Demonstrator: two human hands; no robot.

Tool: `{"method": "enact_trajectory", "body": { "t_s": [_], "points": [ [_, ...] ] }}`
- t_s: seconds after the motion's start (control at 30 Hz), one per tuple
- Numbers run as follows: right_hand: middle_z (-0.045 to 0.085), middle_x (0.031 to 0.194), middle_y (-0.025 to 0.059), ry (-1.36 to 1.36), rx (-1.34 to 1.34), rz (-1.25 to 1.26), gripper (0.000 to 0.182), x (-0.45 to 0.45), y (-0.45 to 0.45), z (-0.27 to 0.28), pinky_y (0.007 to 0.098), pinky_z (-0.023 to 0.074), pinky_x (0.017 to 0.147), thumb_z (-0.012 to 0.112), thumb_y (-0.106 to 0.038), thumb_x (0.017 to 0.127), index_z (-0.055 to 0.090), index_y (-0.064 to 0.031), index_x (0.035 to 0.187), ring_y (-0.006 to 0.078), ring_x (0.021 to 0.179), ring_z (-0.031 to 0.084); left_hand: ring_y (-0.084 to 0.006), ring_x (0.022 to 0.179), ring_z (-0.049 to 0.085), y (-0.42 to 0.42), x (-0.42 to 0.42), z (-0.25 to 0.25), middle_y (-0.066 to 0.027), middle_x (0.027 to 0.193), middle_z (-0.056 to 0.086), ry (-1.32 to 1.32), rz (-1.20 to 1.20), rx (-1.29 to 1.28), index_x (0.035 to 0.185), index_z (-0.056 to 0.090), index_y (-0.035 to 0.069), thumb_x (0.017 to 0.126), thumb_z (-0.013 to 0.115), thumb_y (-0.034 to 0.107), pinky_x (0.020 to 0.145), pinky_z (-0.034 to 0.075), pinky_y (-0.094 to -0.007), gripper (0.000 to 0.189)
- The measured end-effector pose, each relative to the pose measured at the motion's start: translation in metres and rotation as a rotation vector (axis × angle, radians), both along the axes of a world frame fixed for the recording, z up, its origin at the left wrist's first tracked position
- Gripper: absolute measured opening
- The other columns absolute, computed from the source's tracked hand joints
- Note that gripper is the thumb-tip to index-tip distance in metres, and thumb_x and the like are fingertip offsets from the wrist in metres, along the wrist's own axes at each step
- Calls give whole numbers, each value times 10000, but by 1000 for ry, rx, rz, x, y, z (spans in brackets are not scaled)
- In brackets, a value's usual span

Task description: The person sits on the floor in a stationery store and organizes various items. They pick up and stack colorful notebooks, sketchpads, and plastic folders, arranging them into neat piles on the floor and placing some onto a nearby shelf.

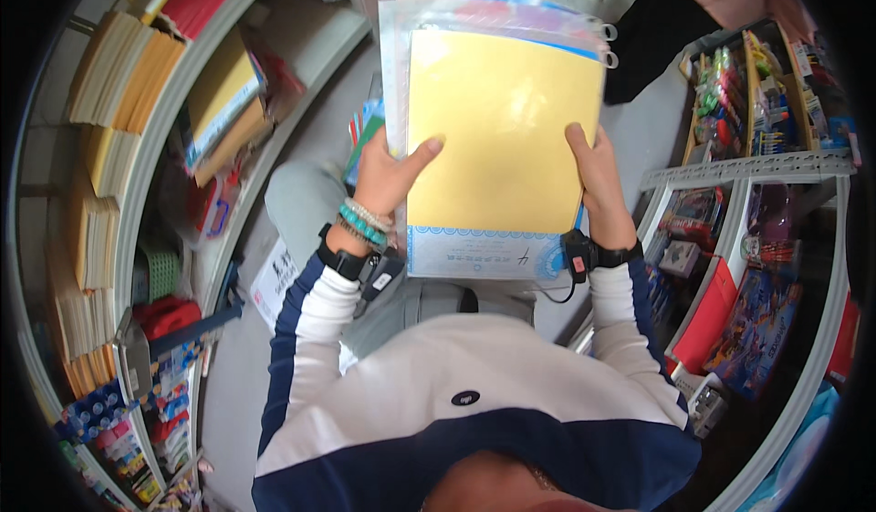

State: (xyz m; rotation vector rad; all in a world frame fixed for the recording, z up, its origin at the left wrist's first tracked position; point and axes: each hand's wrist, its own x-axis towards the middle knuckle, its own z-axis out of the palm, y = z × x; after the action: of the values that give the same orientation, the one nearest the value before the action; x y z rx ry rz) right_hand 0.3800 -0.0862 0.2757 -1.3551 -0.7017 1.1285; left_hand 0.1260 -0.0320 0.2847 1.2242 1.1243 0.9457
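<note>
Both my hands hold up a stack of plastic-wrapped paper goods, with a yellow sheet [499,129] on top. My left hand [393,170] grips its left edge, thumb on the front; beaded bracelets and a black strap with a small device circle that wrist. On the right edge is my right hand [599,170], thumb also on the front, with a black device on its wrist. A blue-patterned printed band [472,252] shows along the stack's near edge. Behind the yellow sheet, clear sleeves and a colourful cover with white rings [609,46] stick out at the far side.
Left, a curved-looking white shelf [154,101] holds paper stacks [102,74] and a green basket [154,276]. Right, another shelf [746,163] carries pens, boxes and a red folder [705,313]. A person in black trousers [657,33] is at the far right. A printed white box [274,283] lies by my leg.
</note>
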Motion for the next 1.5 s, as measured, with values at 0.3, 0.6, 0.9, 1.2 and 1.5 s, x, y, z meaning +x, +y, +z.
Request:
{"method": "enact_trajectory", "body": {
  "t_s": [0.3,0.6,0.9,1.2,1.5],
  "points": [
    [487,1104,105,103,-137,200,428,-57,-20,-97,258,415,791,503,-183,856,346,1,1210,148,948,499,-196,844,590,-51,-69,-67,-161,970,588,198,111,-77,1131,450,-11,773,609,197,722,462,-294,443],
    [365,1244,131,-135,-89,528,614,-81,-5,-71,289,317,925,509,-94,826,156,-18,1323,187,1128,376,-373,1128,381,-54,-90,-71,-264,1092,493,646,210,5,986,583,10,715,638,322,895,359,-361,417],
    [433,1200,98,169,-237,314,453,-81,-21,-87,288,351,891,463,-87,850,295,-19,1266,183,1088,429,-409,1230,180,-54,-61,-62,-287,1295,229,802,68,98,1112,487,47,680,637,369,976,186,-450,559],
    [469,1167,112,152,-241,359,381,-70,-24,-94,307,404,853,431,-101,873,335,-16,1231,199,1029,490,-199,896,556,-44,-58,-79,-189,1066,518,-221,468,-266,1128,405,-87,672,703,166,734,469,-278,600],
    [434,1189,124,139,-154,125,421,-67,-47,-86,302,359,888,422,-106,881,271,-15,1263,194,1060,448,-108,862,544,-48,-66,-56,-56,977,560,-430,15,-319,1009,475,1,734,638,36,770,433,-234,322]
  ]
}}
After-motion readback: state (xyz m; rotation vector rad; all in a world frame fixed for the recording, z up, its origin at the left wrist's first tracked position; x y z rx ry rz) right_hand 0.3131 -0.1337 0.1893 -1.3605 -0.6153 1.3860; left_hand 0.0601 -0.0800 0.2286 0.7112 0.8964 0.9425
